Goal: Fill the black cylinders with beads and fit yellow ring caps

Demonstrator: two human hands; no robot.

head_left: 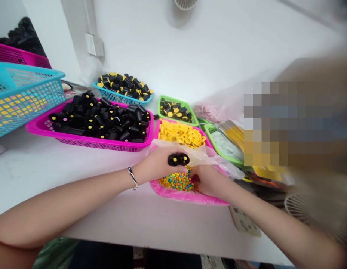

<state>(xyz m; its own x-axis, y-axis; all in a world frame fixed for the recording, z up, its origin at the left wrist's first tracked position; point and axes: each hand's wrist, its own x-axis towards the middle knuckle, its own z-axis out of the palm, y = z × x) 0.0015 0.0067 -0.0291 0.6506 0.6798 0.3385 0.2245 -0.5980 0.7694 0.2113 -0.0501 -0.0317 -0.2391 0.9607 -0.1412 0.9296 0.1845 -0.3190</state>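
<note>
My left hand (pixel 159 161) is closed around two short black cylinders (pixel 178 160), side by side, each with a yellow dot in the middle of its end. It hovers over a pink basket (pixel 169 192) lined with clear plastic. Inside lie many small multicoloured beads (pixel 176 181), mostly yellow, orange, green and blue. My right hand (pixel 208 179) reaches into the beads from the right, its fingers curled downward. Its fingertips are partly hidden, and I cannot make out what lies between them.
A magenta basket (pixel 106 142) of similar black cylinders stands left. Behind are a basket of yellow rings (pixel 181 134), a green basket (pixel 177 98) and a blue basket (pixel 123 96) of black-and-yellow pieces. Another blue basket (pixel 24 101) stands far left. A blurred person (pixel 316 149) is at right.
</note>
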